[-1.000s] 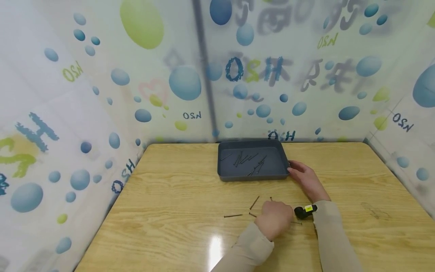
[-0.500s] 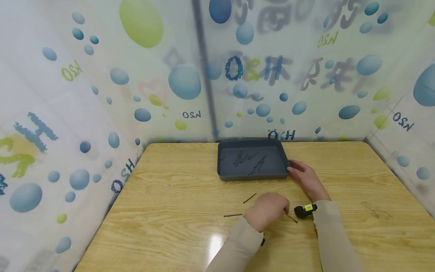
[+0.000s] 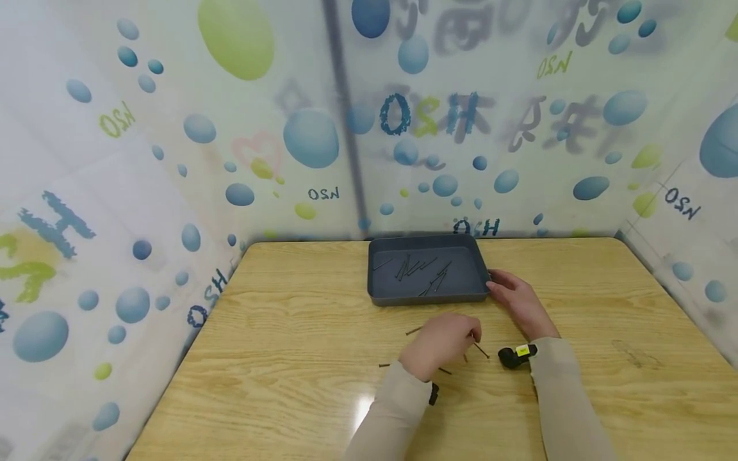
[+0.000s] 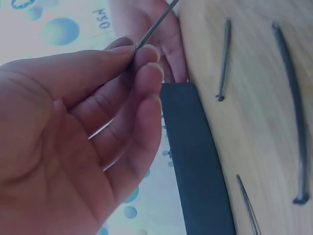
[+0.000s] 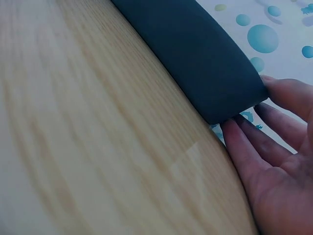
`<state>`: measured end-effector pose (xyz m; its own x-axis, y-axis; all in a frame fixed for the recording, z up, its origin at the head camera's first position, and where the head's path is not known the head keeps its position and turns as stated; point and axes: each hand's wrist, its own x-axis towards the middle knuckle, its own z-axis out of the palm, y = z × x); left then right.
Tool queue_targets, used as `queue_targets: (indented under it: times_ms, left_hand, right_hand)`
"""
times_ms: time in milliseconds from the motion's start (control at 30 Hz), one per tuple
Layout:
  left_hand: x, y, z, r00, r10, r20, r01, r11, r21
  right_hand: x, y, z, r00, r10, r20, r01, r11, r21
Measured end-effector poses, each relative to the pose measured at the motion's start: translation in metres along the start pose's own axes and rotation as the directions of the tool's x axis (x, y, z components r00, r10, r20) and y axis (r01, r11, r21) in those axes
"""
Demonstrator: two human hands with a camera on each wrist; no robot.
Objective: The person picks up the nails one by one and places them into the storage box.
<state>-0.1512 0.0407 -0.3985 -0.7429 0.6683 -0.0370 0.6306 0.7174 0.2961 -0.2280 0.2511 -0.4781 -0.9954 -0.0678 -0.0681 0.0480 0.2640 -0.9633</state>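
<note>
Between thumb and fingertips, my left hand point(image 3: 441, 346) pinches a thin nail point(image 4: 156, 23) above the table, in front of the tray. The nail's headed end points down to the right in the head view. My right hand point(image 3: 521, 307) holds the front right corner of a dark grey rectangular tray point(image 3: 429, 300), thumb and fingers against its sides. Several nails point(image 3: 439, 278) lie scattered inside the tray. More loose nails point(image 4: 295, 112) lie on the wood around and under my left hand, which partly hides them in the head view.
The wooden table point(image 3: 288, 333) meets a white printed curtain point(image 3: 357, 160) behind the tray. A black wrist camera point(image 3: 516, 356) with a yellow label sits by my right cuff. A faint looped mark or thin item point(image 3: 637, 353) is on the table at right.
My left hand has moved left and up, off the table and closer to the tray, lifting the pinched nail. The right hand stays at the tray's corner.
</note>
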Motion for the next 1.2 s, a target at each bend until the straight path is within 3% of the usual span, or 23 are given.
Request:
queue_targets:
  times_ms: [233, 367, 600, 867, 1067, 1200]
  left_hand:
    - [-0.003, -0.005, -0.014, 0.998, 0.049, -0.046, -0.053, 0.994, -0.097]
    - [-0.002, -0.004, -0.024, 0.995, 0.063, -0.079, -0.071, 0.992, -0.104]
    - [0.007, -0.008, -0.043, 0.994, 0.083, -0.074, -0.091, 0.989, -0.118]
    - [0.019, -0.021, -0.057, 0.996, 0.044, -0.08, -0.054, 0.99, -0.131]
    - [0.029, -0.031, -0.059, 0.998, 0.048, -0.048, -0.051, 0.997, -0.053]
    - [0.035, -0.037, -0.06, 0.999, 0.017, -0.032, -0.018, 0.999, -0.035]
  right_hand:
    - [-0.001, -0.001, -0.001, 1.0, -0.009, 0.003, 0.009, 1.0, -0.005]
    - [0.0, -0.003, -0.002, 1.0, -0.005, -0.006, 0.005, 1.0, 0.014]
    - [0.0, -0.001, 0.0, 1.0, -0.02, -0.009, 0.02, 0.999, 0.03]
    - [0.001, -0.002, 0.003, 0.999, -0.032, -0.009, 0.032, 0.997, 0.064]
    - [0.0, -0.003, 0.002, 1.0, -0.016, -0.024, 0.017, 0.998, 0.061]
    - [0.0, -0.002, 0.002, 1.0, -0.017, -0.025, 0.018, 0.998, 0.059]
